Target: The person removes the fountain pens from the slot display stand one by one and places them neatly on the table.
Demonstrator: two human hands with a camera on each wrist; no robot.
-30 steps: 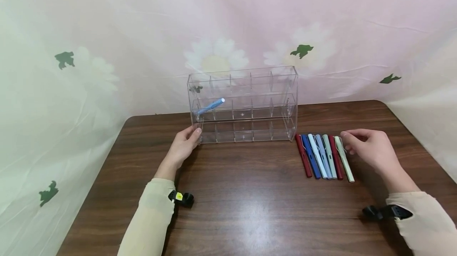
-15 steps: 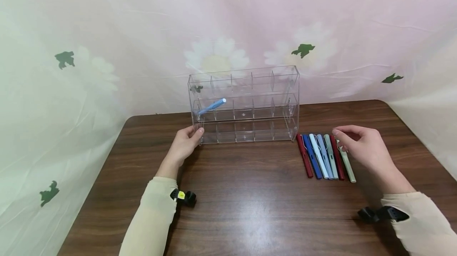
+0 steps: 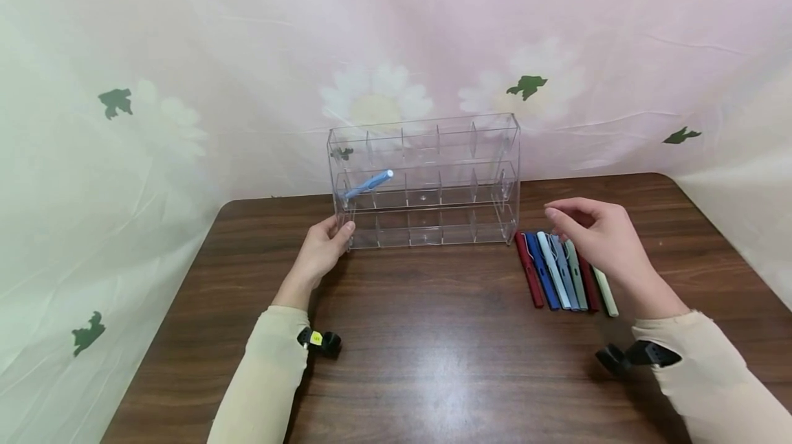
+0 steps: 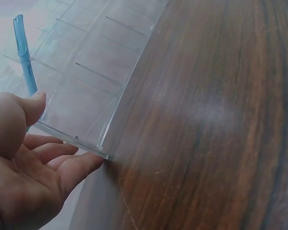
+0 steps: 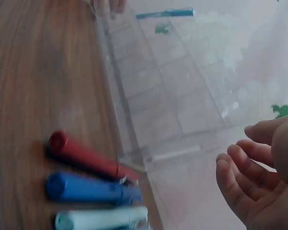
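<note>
A clear tiered pen rack (image 3: 424,236) stands at the back of the table. One light blue pen (image 3: 369,184) leans to the right in its leftmost column, cap end up. My left hand (image 3: 320,249) grips the rack's left end, thumb at the front and fingers against the side panel (image 4: 72,140). My right hand (image 3: 603,238), fingers loosely bent and holding nothing, hovers above the row of pens right of the rack. That row runs from a red pen (image 3: 529,272) and a blue pen (image 3: 543,275) to a pale green pen (image 3: 606,293), whose upper part the hand hides.
The brown wooden table (image 3: 433,334) has its back edge against a floral cloth backdrop (image 3: 260,86). The red pen's upper end lies close to the rack's lower right corner.
My right hand has moved left and a little up, from beside the pale green pen to over the row, with nothing in it. My left hand stays at the rack.
</note>
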